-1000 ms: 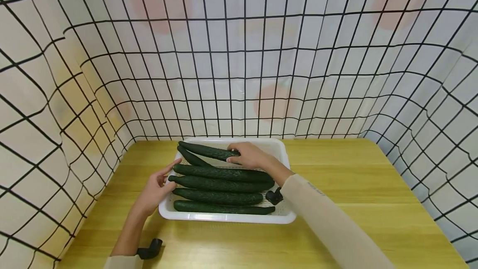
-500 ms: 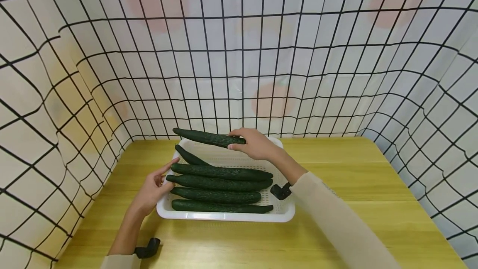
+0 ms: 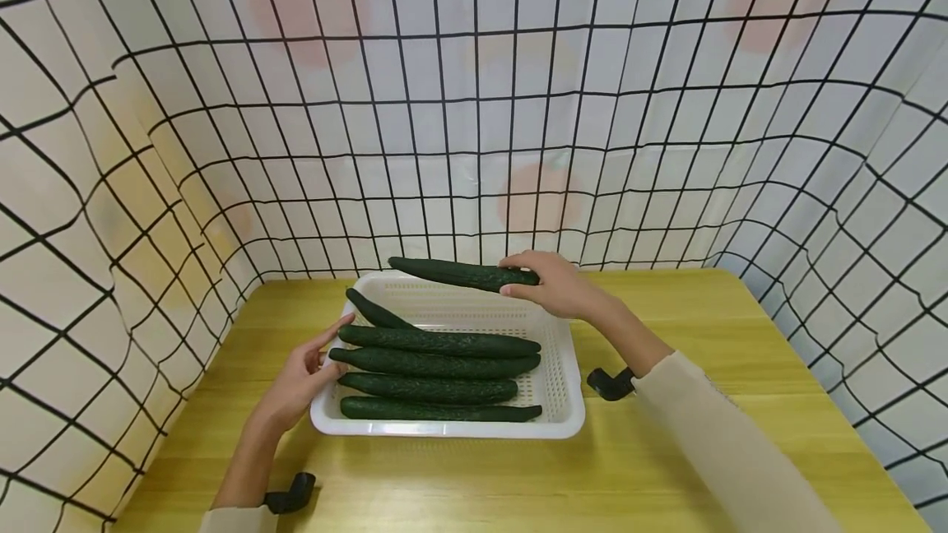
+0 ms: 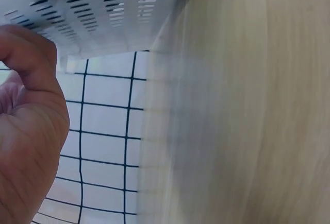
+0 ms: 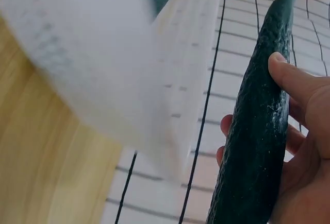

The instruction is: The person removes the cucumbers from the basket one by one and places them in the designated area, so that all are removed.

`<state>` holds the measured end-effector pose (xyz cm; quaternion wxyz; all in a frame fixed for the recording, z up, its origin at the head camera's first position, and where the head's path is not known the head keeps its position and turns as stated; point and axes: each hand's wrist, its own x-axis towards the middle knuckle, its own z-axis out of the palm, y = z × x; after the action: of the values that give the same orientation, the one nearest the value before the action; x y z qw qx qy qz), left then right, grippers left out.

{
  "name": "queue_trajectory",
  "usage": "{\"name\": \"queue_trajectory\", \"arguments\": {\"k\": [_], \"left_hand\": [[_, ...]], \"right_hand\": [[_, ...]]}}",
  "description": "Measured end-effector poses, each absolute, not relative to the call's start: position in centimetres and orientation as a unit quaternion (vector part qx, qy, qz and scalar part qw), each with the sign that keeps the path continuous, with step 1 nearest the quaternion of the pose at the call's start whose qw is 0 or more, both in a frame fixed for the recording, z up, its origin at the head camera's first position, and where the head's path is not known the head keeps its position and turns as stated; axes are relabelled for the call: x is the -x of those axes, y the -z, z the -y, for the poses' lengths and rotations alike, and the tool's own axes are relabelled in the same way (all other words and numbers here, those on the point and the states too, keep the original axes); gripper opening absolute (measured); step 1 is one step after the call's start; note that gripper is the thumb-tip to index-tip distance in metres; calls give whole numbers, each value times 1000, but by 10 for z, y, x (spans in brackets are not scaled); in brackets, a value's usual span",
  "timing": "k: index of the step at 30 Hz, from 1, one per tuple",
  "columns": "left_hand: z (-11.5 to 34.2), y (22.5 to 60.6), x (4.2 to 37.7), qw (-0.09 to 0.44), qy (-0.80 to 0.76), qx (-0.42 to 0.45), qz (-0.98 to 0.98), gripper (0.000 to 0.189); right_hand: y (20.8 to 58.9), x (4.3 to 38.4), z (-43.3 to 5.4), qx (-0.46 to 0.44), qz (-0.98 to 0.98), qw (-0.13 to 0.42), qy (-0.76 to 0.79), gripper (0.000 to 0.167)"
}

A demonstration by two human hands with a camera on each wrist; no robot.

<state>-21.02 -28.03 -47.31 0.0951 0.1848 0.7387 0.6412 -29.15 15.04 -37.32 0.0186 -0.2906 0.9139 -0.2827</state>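
Observation:
My right hand (image 3: 559, 286) grips a long dark green cucumber (image 3: 452, 271) near its right end, above the back rim of a white plastic basket (image 3: 444, 429). In the right wrist view, the thumb lies along one side of this bumpy cucumber (image 5: 258, 116) and fingertips show on the other. Several cucumbers (image 3: 437, 363) lie side by side inside the basket, one (image 3: 376, 310) slanting at the back left. At the basket's left end my left hand (image 3: 296, 381) holds the rim. The left wrist view shows curled fingers against the slotted basket wall (image 4: 98, 7); their tips are hidden.
The basket stands on a yellow wood-grain table (image 3: 711, 401). Black wire grid panels (image 3: 474, 146) over a pale backing enclose the back and both sides. Black wrist mounts (image 3: 611, 385) stick out from both wrists.
My right hand has lifted the cucumber out of the basket's back part and carried it to the right. My left hand has stayed at the basket's left end.

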Motion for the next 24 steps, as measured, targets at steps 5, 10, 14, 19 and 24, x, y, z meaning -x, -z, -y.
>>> {"name": "queue_trajectory", "arguments": {"k": [5,10,14,19,24], "left_hand": [[286,474,209,114,-627,-201,-744,81],[288,474,209,120,-623,-211,-744,86],[288,474,208,118,-633,-216,-734,86],[283,476,207,96,-647,-201,-729,80],[278,478,206,67,-650,-176,-736,72]], "right_hand": [[381,286,-177,272,-920,17,282,54],[385,279,-203,258,-922,12,288,55],[388,276,-222,240,-928,10,283,58],[393,273,-252,217,-935,10,280,58],[395,270,-285,196,-940,4,280,58]]}}
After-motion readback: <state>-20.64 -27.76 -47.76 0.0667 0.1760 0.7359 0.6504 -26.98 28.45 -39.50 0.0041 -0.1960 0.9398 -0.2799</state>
